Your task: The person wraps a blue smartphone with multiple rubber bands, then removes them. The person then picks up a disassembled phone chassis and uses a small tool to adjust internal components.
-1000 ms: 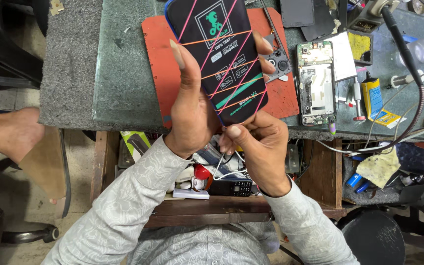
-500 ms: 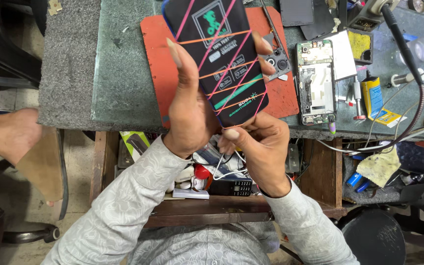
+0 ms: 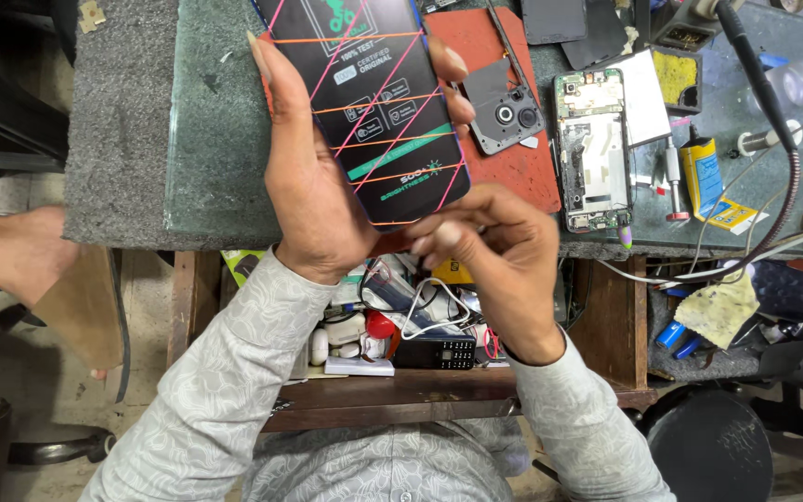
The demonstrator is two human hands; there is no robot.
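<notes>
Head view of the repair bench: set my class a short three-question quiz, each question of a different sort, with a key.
1. True or false: the left hand holds the black phone screen panel.
2. What crosses the panel? A) coloured rubber bands B) metal clips C) a cloth
3. Fill in: the opened phone with bare circuit board lies on the ____ side of the red mat.

Key: 1 true; 2 A; 3 right. The right hand works at the panel's lower edge, near the left hand.

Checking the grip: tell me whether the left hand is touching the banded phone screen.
Touching. The head view shows the left hand wrapped around the banded phone screen, thumb along its left edge, fingers over its right edge.
</notes>
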